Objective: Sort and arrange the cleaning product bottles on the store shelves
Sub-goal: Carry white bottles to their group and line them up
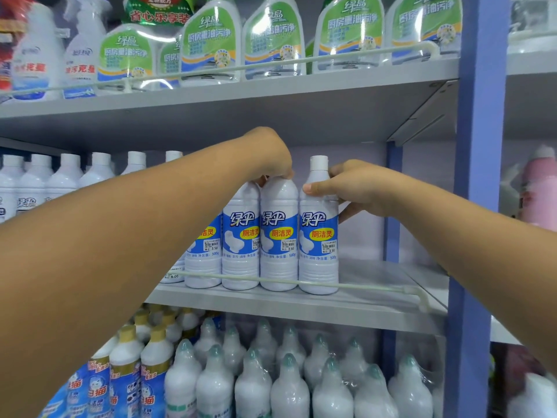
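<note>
My right hand (358,191) is gripping the end white plastic blue-labelled bottle (318,233); my left hand (268,155) is pinching its neighbour's cap (278,176).

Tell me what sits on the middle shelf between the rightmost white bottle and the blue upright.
Head view: nothing stands there. Only bare shelf and the guard rail lie between the rightmost bottle and the blue upright.

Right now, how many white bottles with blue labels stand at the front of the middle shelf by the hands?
4. The rightmost white plastic blue-labelled bottle is gripped by the right hand; the left hand covers the caps of the next two; the fourth is half hidden by the arm. More may be hidden.
</note>
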